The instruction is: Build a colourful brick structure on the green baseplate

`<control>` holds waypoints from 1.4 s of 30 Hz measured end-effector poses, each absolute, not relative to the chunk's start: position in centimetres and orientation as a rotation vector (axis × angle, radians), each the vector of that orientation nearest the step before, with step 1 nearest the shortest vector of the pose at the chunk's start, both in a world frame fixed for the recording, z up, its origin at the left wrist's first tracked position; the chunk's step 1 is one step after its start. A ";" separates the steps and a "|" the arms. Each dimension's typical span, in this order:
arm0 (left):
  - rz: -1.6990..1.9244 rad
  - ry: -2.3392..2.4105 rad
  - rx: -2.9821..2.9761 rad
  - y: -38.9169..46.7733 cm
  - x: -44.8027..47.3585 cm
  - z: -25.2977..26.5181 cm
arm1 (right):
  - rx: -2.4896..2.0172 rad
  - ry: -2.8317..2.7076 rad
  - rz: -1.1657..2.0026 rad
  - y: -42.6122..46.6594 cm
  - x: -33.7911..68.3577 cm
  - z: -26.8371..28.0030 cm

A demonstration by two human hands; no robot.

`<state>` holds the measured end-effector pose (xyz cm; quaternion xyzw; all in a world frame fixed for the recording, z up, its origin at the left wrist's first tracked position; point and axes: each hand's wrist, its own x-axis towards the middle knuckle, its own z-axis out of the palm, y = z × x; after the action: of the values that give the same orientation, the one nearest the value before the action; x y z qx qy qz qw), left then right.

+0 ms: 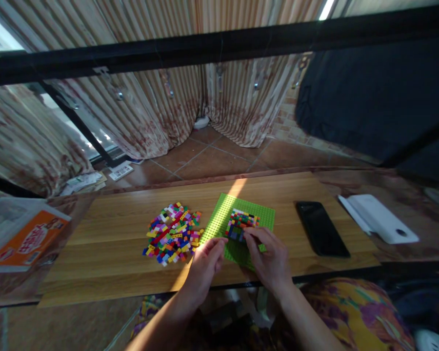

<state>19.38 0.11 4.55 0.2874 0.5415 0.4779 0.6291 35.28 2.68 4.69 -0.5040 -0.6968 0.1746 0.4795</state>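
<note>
Loose bricks (pixel 173 234) lie on the desk (pixel 109 239). The left hand (pixel 208 254), fingers drawn together, is over the green baseplate (pixel 266 214), which bears the brick build (pixel 243 219); the right hand (pixel 271 251) bends over that build. Whether either grips a piece, I cannot tell.

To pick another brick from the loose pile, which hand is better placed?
Probably the left hand: it is close to the pile, while the right hand is farther off, by the cluster of bricks on the green board.

Lime-green baseplate (pixel 266 215), multicoloured bricks (pixel 173 235), black phone (pixel 322 229), wood-grained table (pixel 106 239).
</note>
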 end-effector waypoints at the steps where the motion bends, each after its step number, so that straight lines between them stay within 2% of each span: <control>1: 1.113 1.165 0.517 0.0 19.4 4.9 | -1.199 -1.746 0.477 2.4 35.1 4.8; 5: 1.099 0.866 0.202 -0.1 19.3 6.4 | -1.090 -1.912 0.637 1.7 34.5 5.1; 10: 1.077 0.731 0.163 0.5 18.9 7.3 | -1.094 -1.937 0.704 1.8 34.7 5.4; 16: 1.048 0.738 0.215 0.2 18.9 7.6 | -1.043 -2.094 0.672 1.7 34.4 5.2; 35: 0.899 0.783 0.400 -0.6 19.2 7.7 | -1.072 -2.201 0.855 1.2 35.1 5.7; 42: 0.854 0.930 0.464 0.2 20.6 7.9 | -1.103 -1.996 0.769 1.5 35.8 6.9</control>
<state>20.57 0.20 7.87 0.2148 0.4306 0.3956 0.7823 35.77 1.48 6.89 -0.4277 -0.7741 0.2981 0.3591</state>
